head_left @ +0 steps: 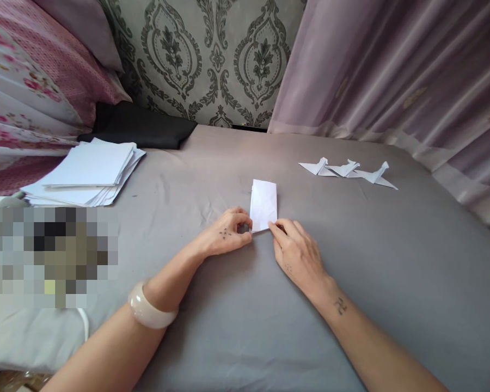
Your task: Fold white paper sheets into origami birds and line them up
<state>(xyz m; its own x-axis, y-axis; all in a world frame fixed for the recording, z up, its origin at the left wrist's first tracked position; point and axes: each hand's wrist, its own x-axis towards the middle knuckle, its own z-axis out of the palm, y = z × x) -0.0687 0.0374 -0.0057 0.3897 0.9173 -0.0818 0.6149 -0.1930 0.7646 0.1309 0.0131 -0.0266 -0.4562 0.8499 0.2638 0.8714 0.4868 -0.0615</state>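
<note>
A small folded sheet of white paper (264, 202) lies on the grey cloth surface in front of me, its long side pointing away. My left hand (230, 231) pinches the paper's near left corner between thumb and curled fingers. At the near right corner, my right hand (297, 247) presses thumb and forefinger together on the paper's edge. The remaining right fingers are curled under and partly hidden. Farther off to the right stand several folded white paper birds (376, 175) in a row.
A stack of white paper sheets (90, 166) sits at the left, with a black cloth-like item (142, 125) behind it. A blurred-out area (65, 256) and a white cable (84, 324) are at the near left. Purple curtains (392, 71) border the right side.
</note>
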